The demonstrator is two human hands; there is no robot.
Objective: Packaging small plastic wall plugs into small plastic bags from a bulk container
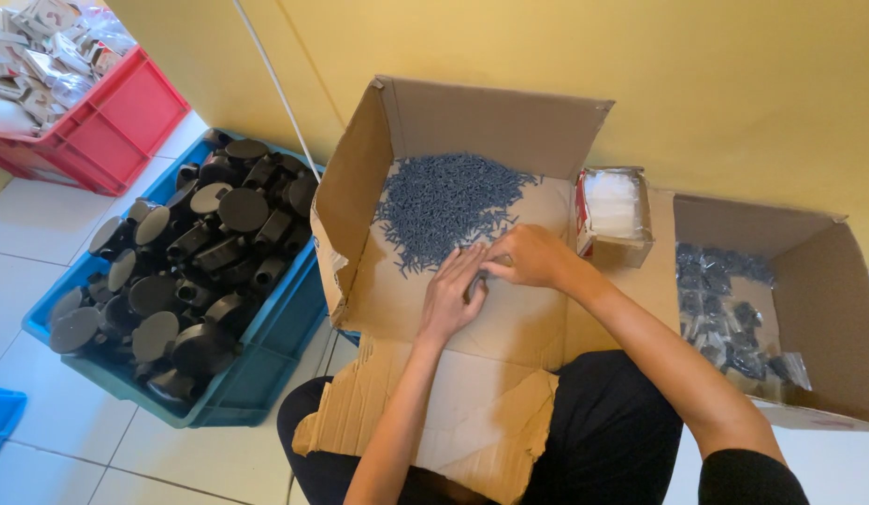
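Grey screws [450, 204], heaped far side of open cardboard box [359, 178]; left hand [453, 299] and right hand [532, 257] together, pinching screws just near the heap; white tiled floor [42, 281]

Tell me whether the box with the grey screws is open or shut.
Open: the cardboard box has its flaps spread, baring the grey screws heaped inside.

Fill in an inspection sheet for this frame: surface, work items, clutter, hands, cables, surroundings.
Surface: open cardboard box on white tiled floor.
Work items: heap of small grey screws; a few under the fingers.
Clutter: blue crate of black round parts; red crate of packets; small box of clear bags; second carton with filled bags.
Hands: left hand and right hand together at the heap's edge.
Cables: white cable on wall.
Surroundings: yellow wall.
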